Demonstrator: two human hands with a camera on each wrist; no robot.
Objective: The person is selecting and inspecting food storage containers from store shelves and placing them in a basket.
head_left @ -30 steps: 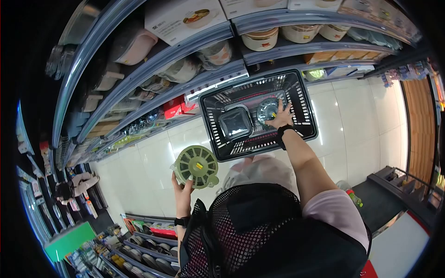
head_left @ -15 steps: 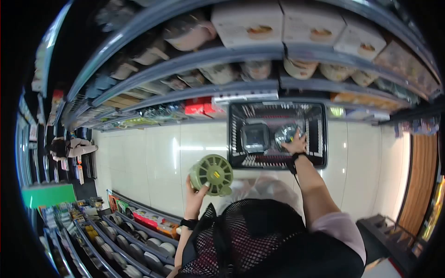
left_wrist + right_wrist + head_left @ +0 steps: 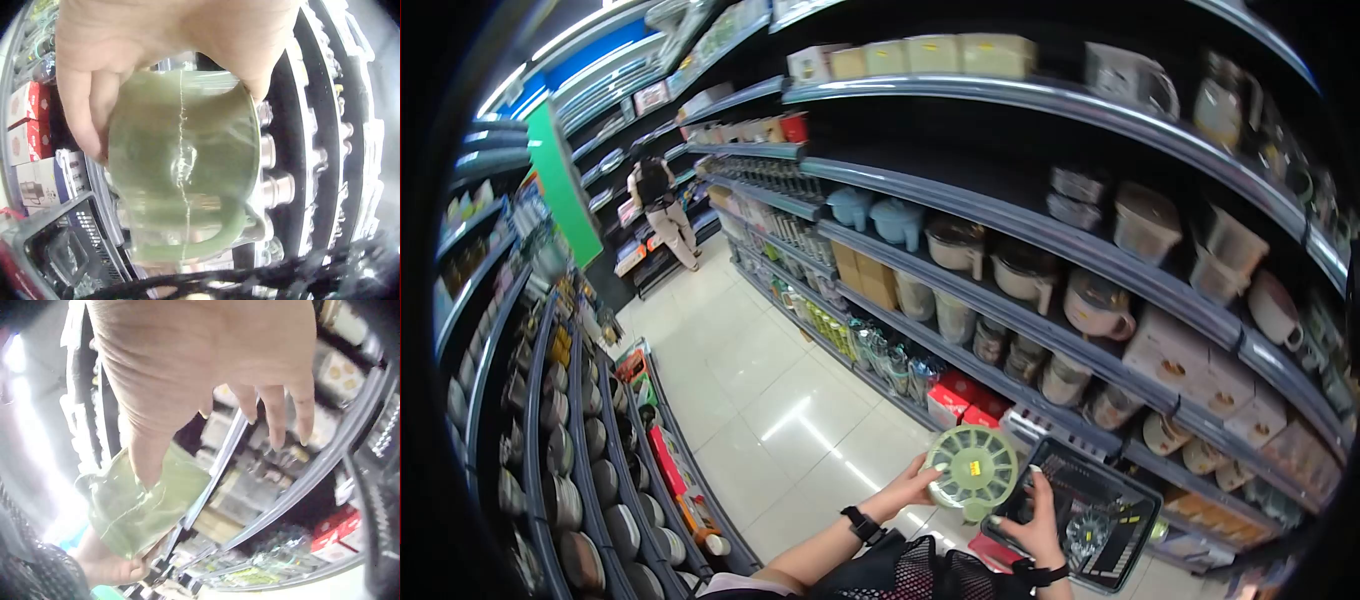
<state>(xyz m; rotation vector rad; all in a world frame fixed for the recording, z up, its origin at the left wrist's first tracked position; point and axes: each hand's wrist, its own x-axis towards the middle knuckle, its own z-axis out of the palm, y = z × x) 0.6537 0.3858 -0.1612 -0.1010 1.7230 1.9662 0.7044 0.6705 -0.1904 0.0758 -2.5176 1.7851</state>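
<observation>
My left hand (image 3: 912, 486) grips a green container (image 3: 973, 470) by its side. Its round face has slots like wheel spokes and a small yellow label, and clear film wraps it. In the left wrist view a curved handle (image 3: 219, 237) shows through the film, with thumb and fingers on opposite sides of the body. My right hand (image 3: 1040, 522) is just right of the container, fingers spread and thumb apart. In the right wrist view that thumb overlaps the container (image 3: 169, 494). Behind the right hand is a black shopping basket (image 3: 1100, 464) with a clear-packaged round item (image 3: 1088, 530) inside.
A long shelf (image 3: 1000, 205) of pots, jars and boxes runs along the right. Red boxes (image 3: 960, 398) sit on its low level beside the basket. Lower racks of dishes (image 3: 605, 480) line the left. Down the tiled aisle (image 3: 770, 400) another person (image 3: 662, 200) stands.
My right hand has come out of the basket, off the round item, and up beside the green container. My left hand keeps hold of the container. The head view has swung up along the aisle.
</observation>
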